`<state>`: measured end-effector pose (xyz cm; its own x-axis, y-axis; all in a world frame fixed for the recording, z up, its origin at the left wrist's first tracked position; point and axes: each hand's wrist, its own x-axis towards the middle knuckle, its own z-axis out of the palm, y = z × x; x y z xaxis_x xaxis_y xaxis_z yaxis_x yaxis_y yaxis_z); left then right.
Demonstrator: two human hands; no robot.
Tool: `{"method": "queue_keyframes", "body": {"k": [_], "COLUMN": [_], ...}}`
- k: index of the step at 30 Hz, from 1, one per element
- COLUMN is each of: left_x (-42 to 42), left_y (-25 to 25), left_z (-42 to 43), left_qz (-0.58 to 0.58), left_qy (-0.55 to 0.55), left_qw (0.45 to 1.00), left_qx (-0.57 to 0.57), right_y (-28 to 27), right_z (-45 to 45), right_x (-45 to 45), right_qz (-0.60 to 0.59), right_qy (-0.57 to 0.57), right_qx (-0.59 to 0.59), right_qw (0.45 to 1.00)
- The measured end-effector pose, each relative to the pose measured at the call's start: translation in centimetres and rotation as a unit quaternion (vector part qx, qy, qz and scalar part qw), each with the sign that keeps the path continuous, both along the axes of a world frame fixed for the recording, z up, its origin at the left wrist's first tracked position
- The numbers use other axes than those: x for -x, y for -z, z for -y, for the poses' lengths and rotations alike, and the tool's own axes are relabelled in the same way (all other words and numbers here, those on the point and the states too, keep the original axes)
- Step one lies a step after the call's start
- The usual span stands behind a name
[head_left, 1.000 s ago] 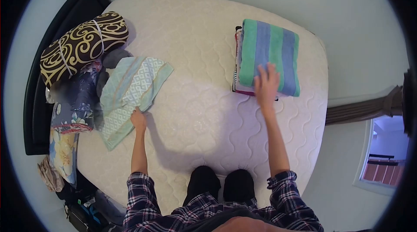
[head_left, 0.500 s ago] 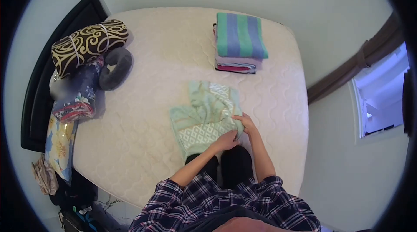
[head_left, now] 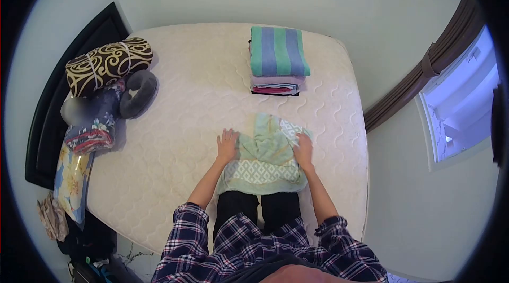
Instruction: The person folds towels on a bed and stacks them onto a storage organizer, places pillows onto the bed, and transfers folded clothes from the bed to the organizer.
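A pale green towel (head_left: 260, 150) with white diamond-patterned bands lies rumpled on the mattress (head_left: 185, 97), right in front of my knees. Its near band is spread fairly flat, while the far part is bunched and turned at an angle. My left hand (head_left: 228, 145) rests at the towel's left edge, fingers spread and pointing away from me. On the right side, my right hand (head_left: 303, 149) lies over the towel's patterned edge; its fingers are slightly blurred, and whether they grip the cloth is unclear.
Beyond the towel stands a stack of folded cloths (head_left: 278, 52), topped by a green-and-blue striped one. At left are a rolled brown patterned bundle (head_left: 108, 65), a grey neck pillow (head_left: 139, 94), a wrapped floral bundle (head_left: 95, 129) and a dark headboard (head_left: 45, 118). A curtained window is at right.
My hands have come apart from the towel's right corner. The left moved to its left edge, the right slightly farther up the right side. The towel has shifted right and its near edge lies straighter.
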<state>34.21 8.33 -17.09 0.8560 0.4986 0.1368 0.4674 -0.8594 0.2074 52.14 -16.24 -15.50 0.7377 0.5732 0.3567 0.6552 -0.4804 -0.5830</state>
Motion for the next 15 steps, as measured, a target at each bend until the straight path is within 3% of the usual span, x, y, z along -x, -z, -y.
{"method": "queue_keyframes", "body": {"k": [3,5,6,8,10,12,13,15], "left_x": [-3.0,-3.7,-4.0,-3.8,-2.9,-1.9,-1.3,0.4], "left_y": [2.5,5.1,6.0,3.7,1.3,-0.5,-1.2,-2.8], "left_z": [-1.6,-2.5,-3.1,-2.9,-3.2,-3.6,-3.9,-4.5], "left_qz": [-0.038,-0.067,-0.096,-0.115,-0.140,-0.139,-0.143,-0.042], "left_qy": [0.080,0.099,0.116,0.122,0.124,0.199,0.197,0.181], "left_qw": [0.994,0.990,0.985,0.985,0.982,0.968,0.968,0.970], "left_qx": [-0.063,-0.074,-0.081,-0.051,-0.017,0.064,0.064,0.156], "right_y": [-0.2,0.8,1.5,3.1,4.9,5.8,5.7,5.7], "right_z": [-7.9,-12.2,-13.9,-16.4,-16.9,-16.9,-16.7,-15.8], "right_x": [-1.8,-2.0,-2.0,-1.9,-2.2,-2.9,-3.5,-5.1], "right_qz": [0.033,0.120,0.121,0.152,0.155,0.157,0.173,0.184], "right_qy": [-0.180,-0.220,-0.218,-0.317,-0.335,-0.358,-0.320,-0.266], "right_qx": [0.038,0.143,0.136,0.187,0.224,0.262,0.300,0.335], "right_qw": [0.982,0.957,0.959,0.917,0.902,0.882,0.882,0.885]}}
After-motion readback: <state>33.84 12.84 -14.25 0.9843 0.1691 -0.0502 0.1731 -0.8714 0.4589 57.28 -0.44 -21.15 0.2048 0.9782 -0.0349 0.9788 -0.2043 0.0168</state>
